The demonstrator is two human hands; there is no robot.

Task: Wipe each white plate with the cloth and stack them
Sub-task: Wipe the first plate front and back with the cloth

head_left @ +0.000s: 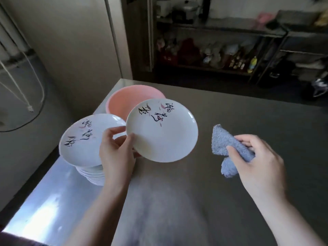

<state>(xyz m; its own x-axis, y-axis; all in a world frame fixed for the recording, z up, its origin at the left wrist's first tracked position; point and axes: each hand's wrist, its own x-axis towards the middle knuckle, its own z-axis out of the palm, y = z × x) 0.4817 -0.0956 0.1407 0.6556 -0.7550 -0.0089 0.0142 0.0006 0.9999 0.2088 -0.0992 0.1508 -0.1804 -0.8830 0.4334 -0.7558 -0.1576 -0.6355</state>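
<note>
Hands occupy the lower centre of the head view, both raised over a grey metal table [230, 112]. The left hand [116, 153] grips one white plate [162, 132] at the plate's 8 o'clock edge: thumb on the upper face, fingers curled beneath the rim. The plate is held clear of the table, tilted with its face toward the camera, and carries black brush lettering with small pink marks near its 12 o'clock rim. The right hand [257, 160], at 3 o'clock from the held plate and well apart from it, clutches a bunched blue terry cloth [225, 146]; thumb and fingers are curled round the fabric, with loose ends sticking out toward 10 o'clock and 7 o'clock from the fist. The cloth does not touch the plate.

At 9 o'clock from the held plate, partly behind the left hand, stands a stack of white plates [85, 141] on the table near its left edge. The top plate bears the same lettering; several rims show below it, but the count cannot be told. At 12 o'clock from the stack, just behind both plates, sits a pink basin [124, 100]; its near side is covered by the held plate, and whether they touch cannot be told.

Beyond the table, at 1 o'clock, dark metal shelving [221, 50] holds blurred bottles and pots. At 10 o'clock a pale wall [71, 41] carries a hanging white cord [17, 86].
</note>
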